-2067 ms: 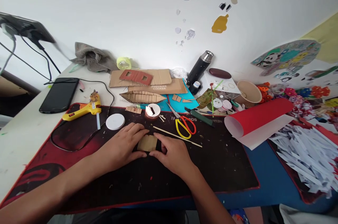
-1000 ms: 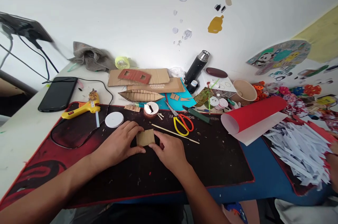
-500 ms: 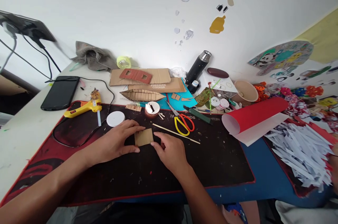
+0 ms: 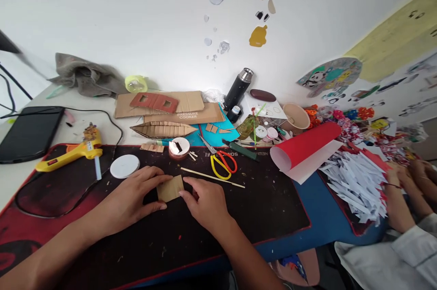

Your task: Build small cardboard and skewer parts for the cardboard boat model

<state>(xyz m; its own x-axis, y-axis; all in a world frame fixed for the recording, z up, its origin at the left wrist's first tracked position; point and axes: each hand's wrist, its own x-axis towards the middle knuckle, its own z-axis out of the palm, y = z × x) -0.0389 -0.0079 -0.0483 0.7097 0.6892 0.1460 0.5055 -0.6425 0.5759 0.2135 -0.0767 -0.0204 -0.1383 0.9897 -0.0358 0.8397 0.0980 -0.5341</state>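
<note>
Left hand: thumb and fingers spread around the left end of a small cardboard square, touching it. Right hand: thumb and index at the square's right edge, tips apart. Can't tell how firmly either grips. Square sits between the hands, over the mat.

Vs. two seconds ago: square is turned anticlockwise, left end nearer the wearer. View has swung right, so everything sits further left in frame. Another person's arms now show at 3 o'clock, far right, grey sleeves.

Material, clock centred on the square: it's flat, matte brown. Mat is black and red, dark weave littered with specks. 12 o'clock: round pot, white top; beyond it, boat-shaped corrugated piece, pointed ends, ridges exposed. Further, red-painted card with two square holes. 10 o'clock: smooth white disc, then yellow plastic glue gun. 2 to 3 o'clock: thin pale wooden stick; scissors just past, yellow and red handles. 3 o'clock, well apart: heap of loose white paper strips. Blue desk shows between heap and mat.
</note>
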